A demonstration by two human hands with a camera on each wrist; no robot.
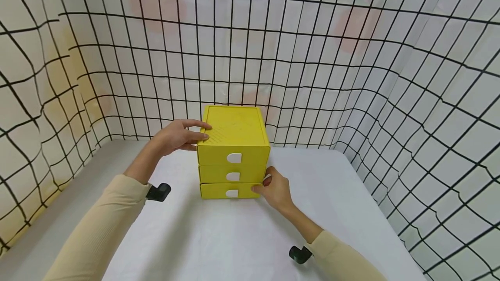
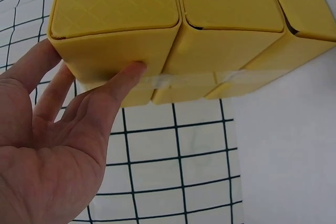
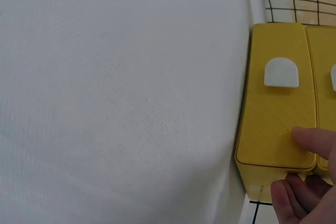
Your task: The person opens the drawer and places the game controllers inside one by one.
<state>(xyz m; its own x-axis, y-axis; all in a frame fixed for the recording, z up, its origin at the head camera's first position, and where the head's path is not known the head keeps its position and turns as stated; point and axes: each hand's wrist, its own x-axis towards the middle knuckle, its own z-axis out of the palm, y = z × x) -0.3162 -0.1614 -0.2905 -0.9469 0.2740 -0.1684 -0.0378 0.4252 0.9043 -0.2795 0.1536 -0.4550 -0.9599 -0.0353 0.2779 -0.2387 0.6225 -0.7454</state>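
A yellow box of three stacked drawers (image 1: 234, 125) stands on the table, each front bearing a white rounded pull tab. My left hand (image 1: 175, 135) is at its upper left edge. Its fairly straight fingers reach over the top and along the left side, touching the box. In the left wrist view, a fingertip (image 2: 137, 68) rests against the side of the top drawer section. Low on the right, my right hand (image 1: 278, 189) grips the box's corner. Its thumb (image 3: 310, 139) presses the front of the bottom drawer (image 3: 278, 116), while the other fingers curl against the side.
A white cloth covers the table (image 1: 234, 237). Black grid netting (image 1: 242, 40) over white sheeting surrounds it at the back and both sides. Clear tape (image 2: 199, 78) runs across the box's side. Small black devices (image 1: 159, 192) are strapped at both wrists.
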